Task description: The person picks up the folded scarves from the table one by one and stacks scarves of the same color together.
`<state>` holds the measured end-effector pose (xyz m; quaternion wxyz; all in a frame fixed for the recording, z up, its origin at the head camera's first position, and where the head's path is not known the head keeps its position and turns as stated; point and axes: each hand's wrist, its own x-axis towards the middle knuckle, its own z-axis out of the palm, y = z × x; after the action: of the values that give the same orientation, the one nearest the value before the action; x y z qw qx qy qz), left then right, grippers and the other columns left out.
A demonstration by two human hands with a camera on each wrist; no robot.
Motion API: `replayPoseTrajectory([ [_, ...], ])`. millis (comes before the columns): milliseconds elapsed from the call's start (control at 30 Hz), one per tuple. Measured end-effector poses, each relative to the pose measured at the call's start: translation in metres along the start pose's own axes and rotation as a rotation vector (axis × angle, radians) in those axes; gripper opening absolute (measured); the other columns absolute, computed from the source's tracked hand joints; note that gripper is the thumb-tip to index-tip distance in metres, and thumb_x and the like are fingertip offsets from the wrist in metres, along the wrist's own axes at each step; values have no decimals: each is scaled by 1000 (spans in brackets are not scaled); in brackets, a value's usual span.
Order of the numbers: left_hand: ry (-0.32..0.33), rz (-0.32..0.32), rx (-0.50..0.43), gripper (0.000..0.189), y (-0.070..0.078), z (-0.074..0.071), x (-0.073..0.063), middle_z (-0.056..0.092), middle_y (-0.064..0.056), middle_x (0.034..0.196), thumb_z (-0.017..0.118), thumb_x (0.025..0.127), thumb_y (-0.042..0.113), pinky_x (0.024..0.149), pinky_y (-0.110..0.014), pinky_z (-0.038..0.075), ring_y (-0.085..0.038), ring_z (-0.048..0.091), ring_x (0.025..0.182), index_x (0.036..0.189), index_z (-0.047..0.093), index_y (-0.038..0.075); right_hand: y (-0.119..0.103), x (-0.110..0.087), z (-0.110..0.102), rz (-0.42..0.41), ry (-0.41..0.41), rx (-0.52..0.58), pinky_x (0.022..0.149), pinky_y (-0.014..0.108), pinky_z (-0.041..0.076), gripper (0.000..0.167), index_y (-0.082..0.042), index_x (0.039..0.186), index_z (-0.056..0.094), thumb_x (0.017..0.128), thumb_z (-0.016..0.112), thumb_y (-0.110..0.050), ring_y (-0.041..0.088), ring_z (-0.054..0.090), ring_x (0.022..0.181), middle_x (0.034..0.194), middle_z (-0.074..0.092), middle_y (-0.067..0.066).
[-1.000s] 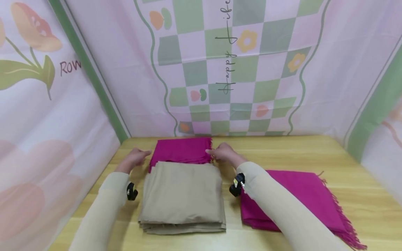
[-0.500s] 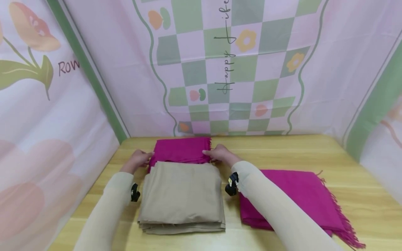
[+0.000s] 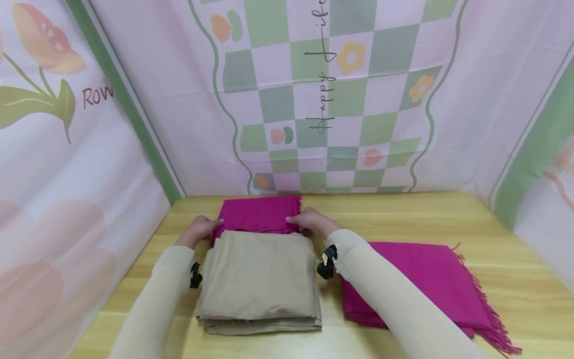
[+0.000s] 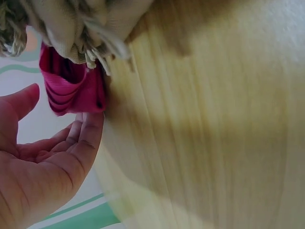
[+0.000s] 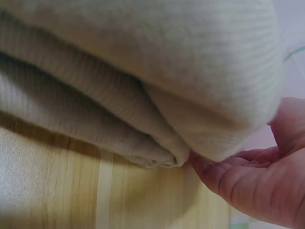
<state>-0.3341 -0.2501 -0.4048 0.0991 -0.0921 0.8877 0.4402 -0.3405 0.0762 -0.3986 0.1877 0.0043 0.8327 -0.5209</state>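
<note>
A folded magenta scarf (image 3: 260,213) with a fringed right edge lies at the back of the table, its near edge against a thick folded beige scarf (image 3: 262,276). At its left side is my left hand (image 3: 202,229); in the left wrist view the fingertips (image 4: 90,121) reach under the scarf's bottom fold, while the thumb stands apart from it. My right hand (image 3: 314,222) is at the opposite side, thumb over the top near the fringe and fingers low along the edge. The beige scarf (image 5: 143,71) hides the magenta one in the right wrist view.
A second folded magenta scarf (image 3: 430,279), fringed on its right side, lies at the right of the wooden table (image 3: 394,219), partly under my right forearm. Printed curtains (image 3: 269,99) hang behind the table and along both sides.
Both hands have moved inward, the left one rightward and the right one leftward, onto the sides of the back magenta scarf. The scarves have stayed in place.
</note>
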Motion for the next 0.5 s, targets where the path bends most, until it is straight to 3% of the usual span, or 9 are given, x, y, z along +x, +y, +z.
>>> replayPoseTrajectory([
  [333, -14, 15, 9, 43, 0, 3, 0, 36, 4, 53, 57, 98, 31, 49, -24, 35, -10, 36, 48, 63, 43, 11, 2, 2, 6, 6, 19, -4, 51, 22, 38, 32, -11, 71, 47, 95, 63, -25, 11, 41, 53, 60, 42, 1],
  [500, -30, -1, -33, 41, 0, 5, 1, 38, 4, 54, 57, 99, 30, 51, -23, 39, -9, 38, 48, 65, 46, 11, 0, 0, 7, 7, 10, -16, 49, 22, 36, 33, -11, 71, 47, 96, 61, -27, 11, 38, 50, 58, 40, -2],
])
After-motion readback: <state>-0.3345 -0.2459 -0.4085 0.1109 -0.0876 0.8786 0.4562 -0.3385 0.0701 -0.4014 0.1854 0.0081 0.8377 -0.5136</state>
